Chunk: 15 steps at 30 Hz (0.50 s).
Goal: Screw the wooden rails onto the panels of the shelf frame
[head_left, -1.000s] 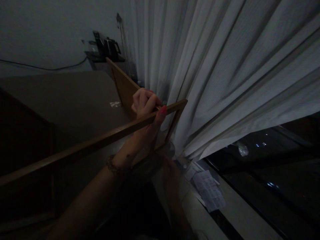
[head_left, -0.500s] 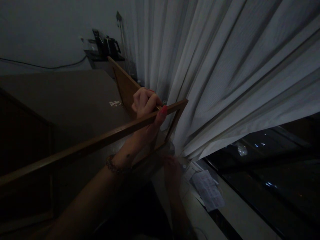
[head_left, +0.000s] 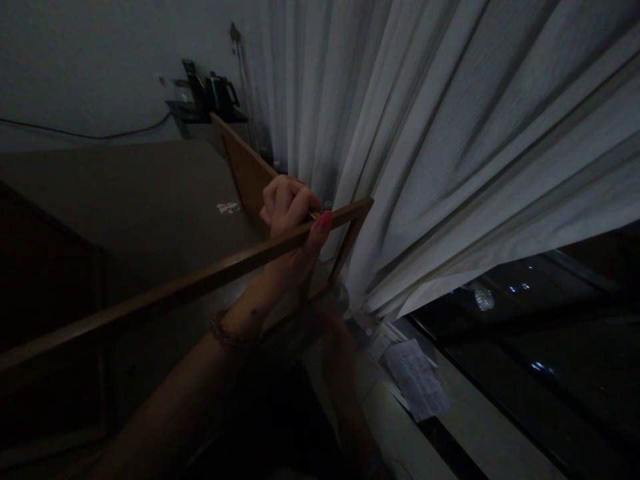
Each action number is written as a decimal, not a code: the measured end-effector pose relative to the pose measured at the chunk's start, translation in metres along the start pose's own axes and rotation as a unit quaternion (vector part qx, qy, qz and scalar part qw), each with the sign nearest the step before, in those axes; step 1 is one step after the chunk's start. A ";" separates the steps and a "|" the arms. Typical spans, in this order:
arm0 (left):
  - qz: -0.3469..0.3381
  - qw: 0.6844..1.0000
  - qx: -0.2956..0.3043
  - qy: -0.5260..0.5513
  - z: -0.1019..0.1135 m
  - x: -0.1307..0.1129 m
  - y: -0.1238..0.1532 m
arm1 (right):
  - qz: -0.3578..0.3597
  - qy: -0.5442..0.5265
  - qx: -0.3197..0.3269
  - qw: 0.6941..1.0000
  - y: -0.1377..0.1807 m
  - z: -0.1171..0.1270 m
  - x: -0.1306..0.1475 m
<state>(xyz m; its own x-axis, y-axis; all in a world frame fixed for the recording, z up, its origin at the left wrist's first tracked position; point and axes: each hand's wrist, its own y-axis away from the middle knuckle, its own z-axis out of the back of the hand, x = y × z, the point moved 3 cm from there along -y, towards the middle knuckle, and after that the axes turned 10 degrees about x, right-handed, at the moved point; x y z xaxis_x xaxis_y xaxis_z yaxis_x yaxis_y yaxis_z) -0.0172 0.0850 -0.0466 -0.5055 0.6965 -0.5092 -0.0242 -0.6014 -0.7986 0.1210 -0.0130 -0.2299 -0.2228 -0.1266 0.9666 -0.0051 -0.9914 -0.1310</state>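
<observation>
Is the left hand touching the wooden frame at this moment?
Touching. The head view shows it: the left hand reaches behind the upper bar of the wooden frame, and its red-nailed thumb lies against that bar.

red nails (head_left: 324,221), dark bracelet (head_left: 227,335)

Wooden frame (head_left: 215,273) (brown, thin-barred), slanting up rightward.

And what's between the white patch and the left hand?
In the head view, the brown wooden panel shows between the white patch and left hand.
</observation>
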 end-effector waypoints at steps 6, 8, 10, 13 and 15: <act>-0.005 1.000 0.001 0.000 0.001 0.000 0.000 | -0.050 -0.078 -0.022 0.995 -0.004 -0.005 0.002; -0.005 1.000 0.000 -0.002 0.001 0.000 0.000 | -0.055 -0.090 -0.029 0.994 -0.004 -0.006 0.003; -0.004 1.000 0.002 -0.006 0.001 -0.001 0.001 | -0.063 -0.104 -0.027 0.992 -0.004 -0.007 0.004; 0.001 1.000 0.004 -0.007 0.001 0.000 0.001 | -0.072 -0.118 -0.027 0.990 -0.004 -0.008 0.005; -0.001 1.000 0.002 -0.009 0.000 0.000 0.000 | -0.075 -0.119 -0.032 0.990 -0.004 -0.008 0.006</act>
<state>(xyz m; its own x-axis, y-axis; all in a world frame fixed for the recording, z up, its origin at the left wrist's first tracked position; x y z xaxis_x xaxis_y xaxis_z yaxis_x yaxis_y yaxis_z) -0.0175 0.0850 -0.0472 -0.5205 0.6910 -0.5016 -0.0289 -0.6013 -0.7985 0.1120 -0.0093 -0.2253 0.0205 0.0098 0.9997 -0.0838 -0.9964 0.0115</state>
